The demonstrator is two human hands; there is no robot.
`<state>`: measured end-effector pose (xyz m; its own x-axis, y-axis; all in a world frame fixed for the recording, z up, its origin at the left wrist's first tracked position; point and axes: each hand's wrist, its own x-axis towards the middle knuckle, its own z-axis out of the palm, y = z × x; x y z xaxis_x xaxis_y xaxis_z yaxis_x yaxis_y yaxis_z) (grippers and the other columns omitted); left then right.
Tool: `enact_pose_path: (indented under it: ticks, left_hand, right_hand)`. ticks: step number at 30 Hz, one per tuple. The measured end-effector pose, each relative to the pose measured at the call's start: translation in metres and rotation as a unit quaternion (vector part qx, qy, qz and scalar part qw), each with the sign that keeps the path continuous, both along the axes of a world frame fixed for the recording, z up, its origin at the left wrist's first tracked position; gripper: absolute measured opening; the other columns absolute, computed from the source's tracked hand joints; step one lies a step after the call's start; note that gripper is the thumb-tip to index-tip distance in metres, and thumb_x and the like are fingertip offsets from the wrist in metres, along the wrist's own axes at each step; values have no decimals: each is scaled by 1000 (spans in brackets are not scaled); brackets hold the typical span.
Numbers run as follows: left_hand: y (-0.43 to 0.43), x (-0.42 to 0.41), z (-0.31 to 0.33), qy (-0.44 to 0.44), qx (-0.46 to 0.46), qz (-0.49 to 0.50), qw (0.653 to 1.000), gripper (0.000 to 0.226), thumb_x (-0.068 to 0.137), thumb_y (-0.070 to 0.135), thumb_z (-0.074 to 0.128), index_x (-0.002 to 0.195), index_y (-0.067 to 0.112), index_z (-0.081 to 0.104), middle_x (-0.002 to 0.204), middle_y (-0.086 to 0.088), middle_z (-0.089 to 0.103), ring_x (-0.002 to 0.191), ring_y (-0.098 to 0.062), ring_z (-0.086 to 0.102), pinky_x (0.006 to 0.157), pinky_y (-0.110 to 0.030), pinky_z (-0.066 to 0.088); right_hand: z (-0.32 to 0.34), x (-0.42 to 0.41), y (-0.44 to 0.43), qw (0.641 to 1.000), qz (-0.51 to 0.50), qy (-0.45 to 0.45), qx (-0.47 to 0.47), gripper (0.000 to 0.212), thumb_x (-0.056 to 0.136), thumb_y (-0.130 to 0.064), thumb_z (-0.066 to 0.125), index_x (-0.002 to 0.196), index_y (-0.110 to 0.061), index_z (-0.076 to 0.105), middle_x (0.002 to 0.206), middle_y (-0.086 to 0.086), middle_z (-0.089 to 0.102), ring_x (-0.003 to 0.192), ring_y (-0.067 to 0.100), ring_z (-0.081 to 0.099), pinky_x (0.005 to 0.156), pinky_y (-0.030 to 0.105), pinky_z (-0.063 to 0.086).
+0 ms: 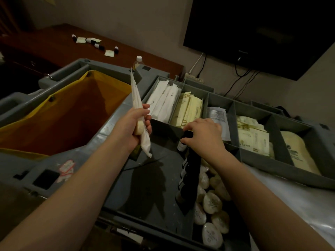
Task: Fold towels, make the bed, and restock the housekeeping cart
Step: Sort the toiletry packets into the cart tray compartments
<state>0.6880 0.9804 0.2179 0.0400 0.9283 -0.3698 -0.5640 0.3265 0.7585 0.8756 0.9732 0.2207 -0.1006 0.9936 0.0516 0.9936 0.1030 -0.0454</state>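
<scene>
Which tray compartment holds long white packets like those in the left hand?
The leftmost compartment, nearest the yellow bag: its long white packets match those in the left hand. The others hold cream or clear packets.

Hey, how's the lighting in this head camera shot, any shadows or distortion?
Head view: dim, warm light; the left hand holding long white packets throws a hard shadow on the cart tray; the dark bottles at the right hand blur into shade; the wide-angle lens skews the television.
</scene>
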Motion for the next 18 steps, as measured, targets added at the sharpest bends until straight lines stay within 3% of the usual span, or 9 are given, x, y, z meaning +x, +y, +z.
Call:
enact_pose_path:
  ticks: [3, 6, 9, 13, 16, 18]
  left_hand:
    - [-1, 1, -1, 5, 5, -8, 1000, 14, 91, 7, 50, 101, 14, 58, 67, -2, 51, 44, -4, 51, 43, -18, 45]
    - [-4, 4, 0, -5, 20, -23, 1000, 12, 92, 8, 50, 100, 13, 57, 65, -2, 51, 46, -6, 51, 44, -18, 46]
    - [-4, 10, 0, -27, 3, -36, 999, 11, 90, 11, 54, 101, 10, 57, 65, -3, 52, 51, -10, 51, 46, -20, 48]
    - [-13, 23, 0, -110, -38, -94, 989, 17, 90, 18, 56, 88, 2, 59, 72, -10, 64, 62, -20, 65, 56, -29, 56]
    - [-16, 28, 3, -116, -23, -69, 991, 16, 90, 17, 56, 86, 3, 62, 70, -12, 67, 61, -21, 69, 55, -30, 57]
    - [-14, 27, 6, -119, -6, -57, 991, 14, 90, 13, 53, 93, 3, 63, 80, -13, 68, 67, -20, 69, 59, -32, 58]
  right_hand:
    - [4, 2, -3, 1000, -7, 18, -3, 46, 83, -48, 63, 127, -33, 53, 129, -6, 50, 124, 19, 38, 100, 38, 29]
    - [11, 1, -8, 996, -7, 54, 73, 39, 88, -45, 57, 124, -30, 55, 125, -6, 52, 120, 17, 42, 99, 38, 30]
    - [19, -12, -19, 978, 31, 172, 116, 29, 92, -42, 53, 117, -27, 59, 112, -8, 59, 107, 13, 51, 93, 35, 40]
    - [22, -40, -40, 922, 64, 379, -43, 34, 90, -47, 55, 121, -34, 49, 101, -12, 61, 91, 3, 59, 80, 26, 54]
    - [21, -43, -43, 923, 67, 364, -105, 47, 89, -41, 60, 131, -30, 43, 107, -15, 57, 92, -2, 55, 75, 14, 45]
    - [21, -40, -41, 919, 54, 366, -135, 46, 92, -33, 57, 135, -27, 42, 113, -10, 58, 94, 2, 55, 71, 13, 42]
